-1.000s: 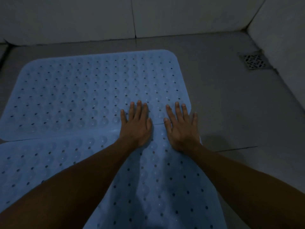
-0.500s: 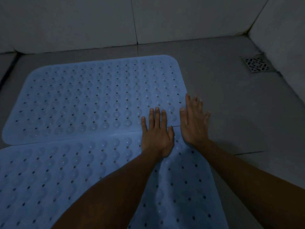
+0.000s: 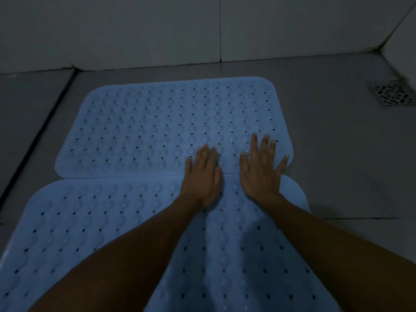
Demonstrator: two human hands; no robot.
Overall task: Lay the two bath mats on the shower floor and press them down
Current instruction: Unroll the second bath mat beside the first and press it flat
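Two light blue bath mats with rows of holes lie flat on the grey tiled shower floor, long edges meeting. The far mat [image 3: 157,122] lies closer to the back wall; the near mat [image 3: 94,221] runs under my arms to the bottom edge. My left hand [image 3: 202,176] lies palm down with straight fingers across the seam between the mats. My right hand [image 3: 261,170] presses flat beside it, fingers spread, near the right end of the seam, fingertips on the far mat.
A square metal drain grate [image 3: 392,95] is set in the floor [image 3: 337,154] at the far right corner. Tiled walls [image 3: 157,30] rise behind and to the right. A dark grout line [image 3: 38,134] runs along the floor on the left.
Both hands have slid right along the seam toward the mats' right end, still flat. My right fingers have spread wider. The camera has turned, so the mats sit further right in view.
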